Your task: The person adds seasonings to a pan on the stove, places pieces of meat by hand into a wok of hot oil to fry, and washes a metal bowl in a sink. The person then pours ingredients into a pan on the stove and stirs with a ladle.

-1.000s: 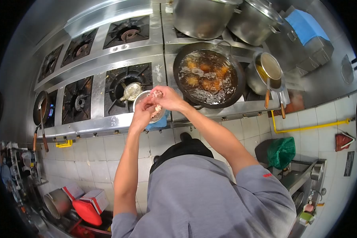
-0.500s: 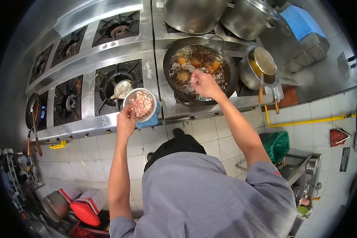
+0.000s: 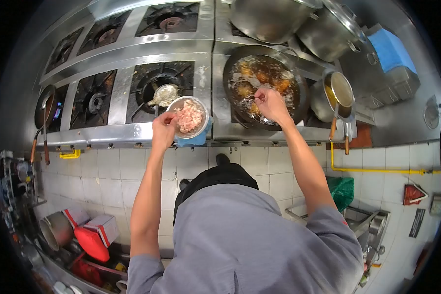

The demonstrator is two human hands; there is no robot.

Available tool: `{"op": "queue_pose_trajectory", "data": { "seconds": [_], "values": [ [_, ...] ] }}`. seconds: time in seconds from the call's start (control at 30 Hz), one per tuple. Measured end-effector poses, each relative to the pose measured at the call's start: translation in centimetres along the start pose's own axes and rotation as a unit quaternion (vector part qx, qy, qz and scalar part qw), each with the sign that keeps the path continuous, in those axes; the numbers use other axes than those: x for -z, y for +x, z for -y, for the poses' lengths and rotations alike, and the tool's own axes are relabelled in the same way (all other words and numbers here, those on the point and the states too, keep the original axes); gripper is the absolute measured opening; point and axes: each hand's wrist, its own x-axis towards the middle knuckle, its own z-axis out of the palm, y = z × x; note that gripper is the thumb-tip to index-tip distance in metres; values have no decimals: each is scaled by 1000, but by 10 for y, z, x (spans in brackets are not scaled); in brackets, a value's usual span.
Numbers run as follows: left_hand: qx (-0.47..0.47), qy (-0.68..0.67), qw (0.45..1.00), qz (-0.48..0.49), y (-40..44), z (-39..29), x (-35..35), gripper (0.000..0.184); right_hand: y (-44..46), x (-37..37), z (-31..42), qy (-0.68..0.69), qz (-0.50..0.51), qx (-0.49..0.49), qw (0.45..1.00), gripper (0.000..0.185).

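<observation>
Pale-pink meat pieces (image 3: 191, 116) in a round silver metal bowl (image 3: 205, 124) lie just right of our left hand (image 3: 165, 128), farther from our right hand (image 3: 273, 105); we cannot tell either grip.

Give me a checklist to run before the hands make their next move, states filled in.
1. Bowl stocked: ok, pale pink pieces fill much of it.
2. Left hand at the bowl: ok, fingers at its near-left rim; grip unclear.
3. Wok bubbling: ok, foam surrounds browned pieces.
4. Right hand away from the wok: not ok, it is over it.
5. Right hand empty: cannot tell, fingertips too small.
6. Strainer nearby: ok, atop the pot right of the wok.
</observation>
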Motion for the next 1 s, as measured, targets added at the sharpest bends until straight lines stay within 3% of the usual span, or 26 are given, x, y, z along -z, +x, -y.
{"op": "queue_pose_trajectory", "data": {
  "seconds": [0.03,0.1,0.17,0.23,0.37,0.4,0.43,0.47,0.5,0.53,0.57,0.63,0.83,0.93,1.0],
  "values": [
    [3,4,1000,-8,3,6,3,9,-3,-3,21,4,4,7,1000,18],
    [84,-204,975,11,4,2,0,7,-8,-23,64,200,23,134,970,18],
    [97,-210,973,9,6,-3,-2,8,-12,-56,100,219,80,220,947,20],
    [91,-239,966,21,6,-7,-5,8,-8,-100,125,208,50,304,928,21],
    [95,-194,973,87,5,1,-4,8,7,-141,136,255,105,212,938,17],
    [49,-92,993,53,2,8,-5,10,9,-140,133,179,104,209,956,18],
    [50,-94,993,48,-3,12,-5,10,11,-138,129,102,100,205,968,19],
    [-79,113,989,-57,-8,16,-6,13,14,-145,121,2,117,238,964,18],
    [-202,312,915,-157,-14,15,-7,16,15,-157,114,1,119,240,963,18],
    [-88,245,961,-98,-17,14,-7,18,16,-170,108,-82,101,272,953,16],
    [-89,245,961,-98,-16,21,-7,18,18,-178,102,-165,80,301,936,15],
    [12,181,979,-87,-7,39,-11,15,22,-189,103,-173,79,320,928,13],
    [20,164,982,-89,-10,31,-16,14,23,-189,97,-242,80,367,895,14],
    [11,177,979,-97,-12,29,-15,14,24,-168,99,-134,110,353,920,17],
    [2,170,980,-105,-12,29,-15,14,32,-147,101,-87,156,249,952,18]
  ]
}}
